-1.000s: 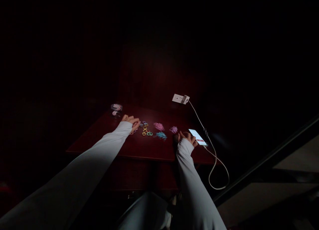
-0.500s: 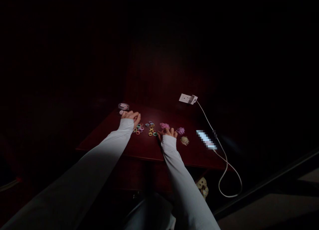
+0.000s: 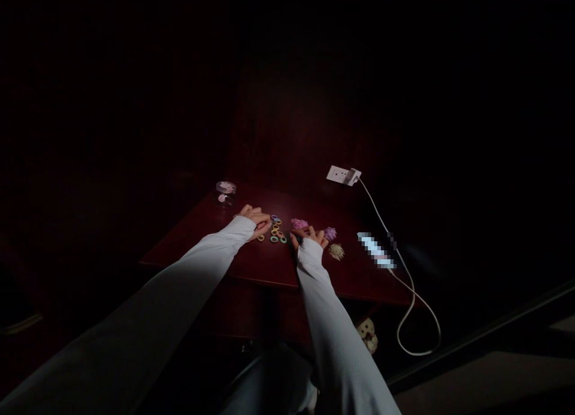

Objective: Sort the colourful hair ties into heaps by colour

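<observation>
Small coloured rings that look like hair ties [image 3: 275, 230] lie in a cluster on the dark red table [image 3: 215, 261]. My left hand [image 3: 257, 219] is cupped low at their left side, its fingers bent but not gripping; a yellow ring [image 3: 261, 238] shows at its edge and any others under it are hidden. To the right, my right hand [image 3: 309, 235] rests with fingers apart and plainly holds nothing. Its fingertips are close to a pink pile [image 3: 299, 223] and a purple pile [image 3: 330, 233] of small pieces. A cream-coloured pile [image 3: 336, 251] lies just right of that hand.
A clear round container [image 3: 226, 188] with pale pink contents stands at the table's back left. A blurred-out phone [image 3: 376, 250] lies at the right, its white cable [image 3: 406, 277] running to a wall socket [image 3: 338, 174]. The surroundings are very dark.
My left hand has moved right, away from the clear container, over where several rings lay. The rings now sit closer together. My right hand keeps nearly the same place as the view shifts slightly.
</observation>
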Available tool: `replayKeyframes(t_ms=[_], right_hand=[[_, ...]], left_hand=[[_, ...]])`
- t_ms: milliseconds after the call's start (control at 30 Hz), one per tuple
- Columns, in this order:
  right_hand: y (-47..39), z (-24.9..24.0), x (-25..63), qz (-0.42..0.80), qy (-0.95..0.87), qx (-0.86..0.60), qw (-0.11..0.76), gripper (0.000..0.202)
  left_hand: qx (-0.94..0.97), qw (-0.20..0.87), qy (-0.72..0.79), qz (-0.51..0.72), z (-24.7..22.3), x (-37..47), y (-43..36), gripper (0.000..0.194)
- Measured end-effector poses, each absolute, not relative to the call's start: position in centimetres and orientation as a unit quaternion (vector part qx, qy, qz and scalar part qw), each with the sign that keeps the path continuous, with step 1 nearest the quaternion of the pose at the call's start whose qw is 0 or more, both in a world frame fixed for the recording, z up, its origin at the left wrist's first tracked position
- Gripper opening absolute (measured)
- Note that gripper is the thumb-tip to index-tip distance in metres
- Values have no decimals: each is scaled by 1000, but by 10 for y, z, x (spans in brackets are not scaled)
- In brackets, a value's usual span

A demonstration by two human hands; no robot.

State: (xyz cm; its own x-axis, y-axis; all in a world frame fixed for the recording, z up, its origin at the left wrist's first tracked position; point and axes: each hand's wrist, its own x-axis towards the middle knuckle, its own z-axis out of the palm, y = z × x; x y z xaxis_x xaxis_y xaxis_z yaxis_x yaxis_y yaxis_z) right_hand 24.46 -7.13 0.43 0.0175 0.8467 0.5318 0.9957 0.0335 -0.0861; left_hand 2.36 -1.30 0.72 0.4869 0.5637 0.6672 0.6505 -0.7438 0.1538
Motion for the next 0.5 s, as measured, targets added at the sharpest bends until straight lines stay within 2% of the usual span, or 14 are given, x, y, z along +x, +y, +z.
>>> replayKeyframes(t_ms=[133,267,500], right_hand=[[-68,4,244,-151,-693,-671,215,26],[-66,3,238,-150,-724,-641,204,27],[-63,1,240,-173,-724,-637,202,28]], left_hand=[[-889,46,-332,-312,3,28,-11,14],[-906,51,-319,-271,-2,29,-5,25],[-886,50,-352,-298,-3,26,0,19]])
